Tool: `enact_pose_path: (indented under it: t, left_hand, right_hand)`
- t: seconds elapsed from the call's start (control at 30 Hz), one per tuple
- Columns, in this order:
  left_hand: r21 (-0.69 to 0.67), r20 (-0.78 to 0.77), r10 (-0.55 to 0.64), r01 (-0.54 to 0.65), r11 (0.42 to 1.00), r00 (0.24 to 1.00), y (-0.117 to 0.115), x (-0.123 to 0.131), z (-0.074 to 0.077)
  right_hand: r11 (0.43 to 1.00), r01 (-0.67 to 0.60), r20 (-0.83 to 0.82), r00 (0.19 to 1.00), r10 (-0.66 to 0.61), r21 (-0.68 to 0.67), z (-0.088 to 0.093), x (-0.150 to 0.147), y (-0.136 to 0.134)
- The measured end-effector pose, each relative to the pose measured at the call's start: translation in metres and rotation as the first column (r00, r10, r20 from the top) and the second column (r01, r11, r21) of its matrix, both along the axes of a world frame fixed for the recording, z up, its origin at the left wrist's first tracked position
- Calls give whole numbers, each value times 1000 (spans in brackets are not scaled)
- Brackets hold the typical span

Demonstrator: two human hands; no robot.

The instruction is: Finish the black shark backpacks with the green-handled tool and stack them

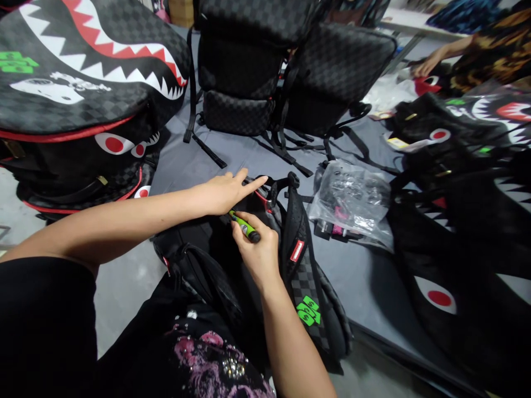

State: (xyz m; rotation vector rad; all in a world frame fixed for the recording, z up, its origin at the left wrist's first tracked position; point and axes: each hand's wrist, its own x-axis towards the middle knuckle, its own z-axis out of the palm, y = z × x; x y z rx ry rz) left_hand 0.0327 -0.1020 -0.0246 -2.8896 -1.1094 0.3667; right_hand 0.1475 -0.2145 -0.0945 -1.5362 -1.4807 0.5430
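Under the outspread left grip [226,193] lies a black backpack [215,243], probably soft, best held by its strap [292,221], while the right grip [262,249] clamps a green tool [245,226], likely light, stiff.

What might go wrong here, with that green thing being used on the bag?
The green tool in the right hand ends close beside the left hand, so a slip might poke it. The black bag also seems to hang past the table edge, so it could slide down.
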Motion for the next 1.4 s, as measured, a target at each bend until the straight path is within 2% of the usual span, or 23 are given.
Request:
enact_pose_path:
  t: [0.2, 0.37, 0.53, 0.7, 0.83, 1.1, 1.27, 1.4]
  left_hand:
    - [-16, 4, -6, 6, 1000, 1000, 3, 0, -2]
    - [-4, 5, -5, 5, 1000, 1000, 3, 1, -3]
    - [6, -3, -4, 4, 1000, 1000, 1, 0, 0]
    - [7, -14, -5, 5, 1000, 1000, -1, 0, 2]
    - [-2, -2, -6, 6, 1000, 1000, 1, 0, 0]
    - [-11, 1, -1, 1, 1000, 1000, 0, 0, 1]
    - [-15, 0, 8, -8, 1000, 1000, 1, 0, 1]
    - [-13, -8, 2, -2, 1000, 1000, 2, 0, 1]
  right_hand:
    - [1000, 10, -12, 1000, -10, -8, -1, 0, 0]
    - [999, 36, 69, 997, -35, -14, 3, 4, -5]
    - [1000, 19, 27, 999, -19, 8, 0, 4, -7]
    - [998, 30, 77, 996, -33, 48, -2, 1, -5]
    - [999, 35, 156, 987, -41, 38, 0, 2, -5]
    - [1000, 15, 172, 985, -18, 19, 6, 4, -5]
    - [999, 36, 257, 966, -36, 4, 7, 4, -6]
    - [1000, 21, 205, 978, -24, 17, 5, 5, -4]
